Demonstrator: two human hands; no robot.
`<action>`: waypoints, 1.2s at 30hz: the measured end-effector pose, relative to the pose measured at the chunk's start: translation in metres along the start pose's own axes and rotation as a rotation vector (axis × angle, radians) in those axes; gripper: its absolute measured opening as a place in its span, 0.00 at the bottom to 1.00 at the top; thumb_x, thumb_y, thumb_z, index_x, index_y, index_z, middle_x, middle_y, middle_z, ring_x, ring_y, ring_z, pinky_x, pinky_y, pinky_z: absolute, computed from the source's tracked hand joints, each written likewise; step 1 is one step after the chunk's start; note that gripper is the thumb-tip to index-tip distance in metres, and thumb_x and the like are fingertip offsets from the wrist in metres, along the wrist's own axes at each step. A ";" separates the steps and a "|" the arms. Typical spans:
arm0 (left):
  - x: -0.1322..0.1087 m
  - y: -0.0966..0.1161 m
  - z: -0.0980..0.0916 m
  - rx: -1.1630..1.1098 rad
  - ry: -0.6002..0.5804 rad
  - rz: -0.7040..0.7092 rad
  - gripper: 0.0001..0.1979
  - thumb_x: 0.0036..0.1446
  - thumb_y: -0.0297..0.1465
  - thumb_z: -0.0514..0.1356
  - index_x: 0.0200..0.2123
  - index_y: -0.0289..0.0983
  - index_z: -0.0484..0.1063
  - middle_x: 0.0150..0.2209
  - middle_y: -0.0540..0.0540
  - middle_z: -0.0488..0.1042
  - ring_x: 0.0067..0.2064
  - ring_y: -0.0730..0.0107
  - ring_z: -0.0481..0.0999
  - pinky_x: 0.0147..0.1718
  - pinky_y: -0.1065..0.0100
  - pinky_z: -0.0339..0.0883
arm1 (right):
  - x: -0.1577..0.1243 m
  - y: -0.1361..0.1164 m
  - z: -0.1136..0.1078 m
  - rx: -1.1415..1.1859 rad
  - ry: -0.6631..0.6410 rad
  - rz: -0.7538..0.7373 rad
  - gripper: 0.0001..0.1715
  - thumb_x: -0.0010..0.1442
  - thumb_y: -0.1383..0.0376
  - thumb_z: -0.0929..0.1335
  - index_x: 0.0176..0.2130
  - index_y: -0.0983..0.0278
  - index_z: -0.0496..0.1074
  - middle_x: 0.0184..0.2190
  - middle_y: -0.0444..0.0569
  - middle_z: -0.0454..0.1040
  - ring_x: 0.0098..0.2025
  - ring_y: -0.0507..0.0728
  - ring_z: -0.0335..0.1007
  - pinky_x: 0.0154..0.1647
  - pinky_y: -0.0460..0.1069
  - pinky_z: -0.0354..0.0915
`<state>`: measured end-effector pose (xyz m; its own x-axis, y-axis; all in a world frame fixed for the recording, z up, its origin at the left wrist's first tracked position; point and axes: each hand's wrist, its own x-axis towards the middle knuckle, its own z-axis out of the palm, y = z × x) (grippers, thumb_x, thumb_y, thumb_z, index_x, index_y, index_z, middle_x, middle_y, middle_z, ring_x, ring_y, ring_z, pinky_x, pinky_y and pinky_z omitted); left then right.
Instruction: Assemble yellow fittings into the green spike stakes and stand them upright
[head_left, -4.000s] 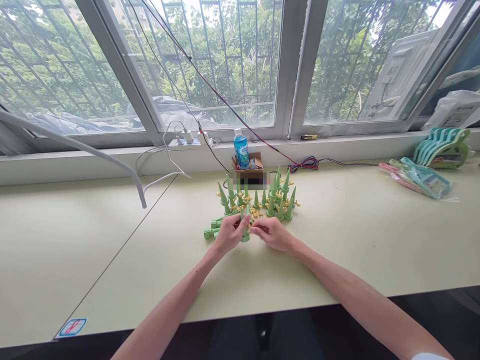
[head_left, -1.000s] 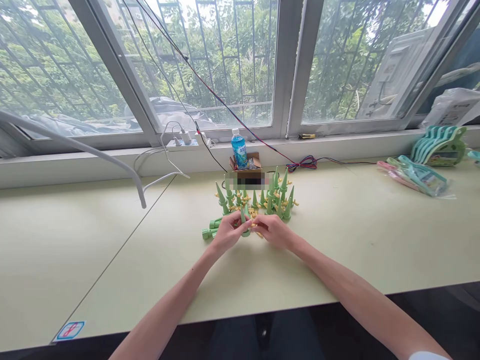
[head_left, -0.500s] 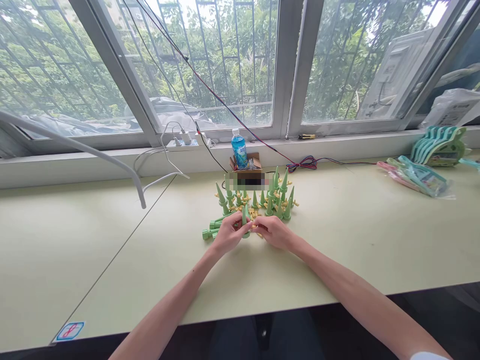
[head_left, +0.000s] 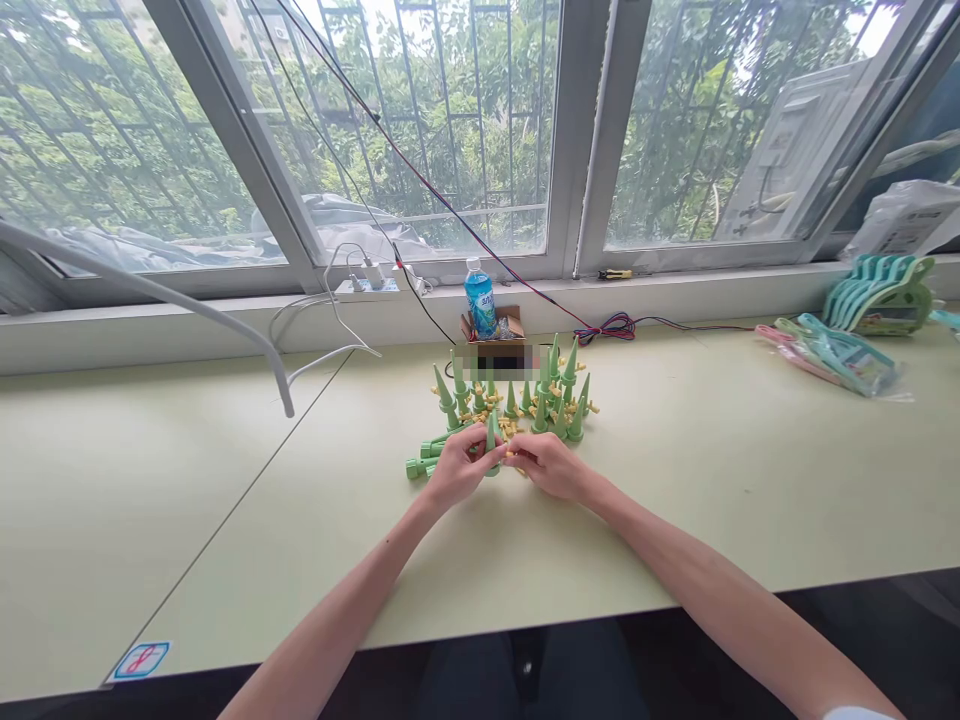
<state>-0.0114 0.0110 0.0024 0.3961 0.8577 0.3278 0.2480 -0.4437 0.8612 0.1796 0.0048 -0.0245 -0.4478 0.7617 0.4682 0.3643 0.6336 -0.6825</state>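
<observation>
My left hand is closed around a green plastic plant watering spike, its pointed end up. My right hand pinches a small yellow valve against the side of the spike; the fingers cover most of it, and I cannot tell how far it sits in. Behind the hands stand several green spikes with their points up, some with yellow valves sticking out. Loose yellow valves lie among them. Left of my left hand, several green spikes lie on their sides.
A small cardboard box holds a blue bottle behind the spikes. A power strip sits by the window sill. Coiled cable and green hangers are farther right. A grey tube hangs over the pale table.
Hardly anything differs. Both hands keep the same hold at the spike, and the whole view has shifted very slightly.
</observation>
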 end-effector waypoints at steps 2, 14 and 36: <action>0.000 0.000 0.000 -0.009 0.001 0.001 0.15 0.56 0.41 0.63 0.26 0.35 0.73 0.25 0.50 0.61 0.26 0.75 0.59 0.22 0.72 0.56 | 0.000 0.000 0.000 0.006 -0.005 -0.006 0.15 0.65 0.62 0.64 0.27 0.64 0.65 0.21 0.41 0.61 0.24 0.50 0.52 0.26 0.45 0.52; 0.001 -0.002 -0.004 -0.059 -0.060 -0.033 0.14 0.55 0.39 0.64 0.25 0.34 0.72 0.29 0.48 0.66 0.29 0.74 0.65 0.24 0.72 0.62 | 0.000 -0.001 0.000 -0.012 -0.027 -0.049 0.19 0.67 0.59 0.62 0.26 0.64 0.65 0.20 0.41 0.60 0.24 0.49 0.50 0.26 0.44 0.51; 0.002 0.003 0.000 -0.033 0.082 -0.122 0.17 0.59 0.44 0.59 0.31 0.34 0.73 0.24 0.51 0.64 0.23 0.78 0.58 0.19 0.74 0.52 | 0.002 0.001 0.000 -0.018 0.076 0.046 0.19 0.65 0.60 0.65 0.24 0.64 0.62 0.19 0.38 0.55 0.22 0.48 0.48 0.24 0.44 0.50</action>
<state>-0.0097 0.0112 0.0053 0.2909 0.9236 0.2498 0.2599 -0.3275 0.9084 0.1787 0.0066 -0.0242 -0.3668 0.7979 0.4782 0.3980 0.5993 -0.6946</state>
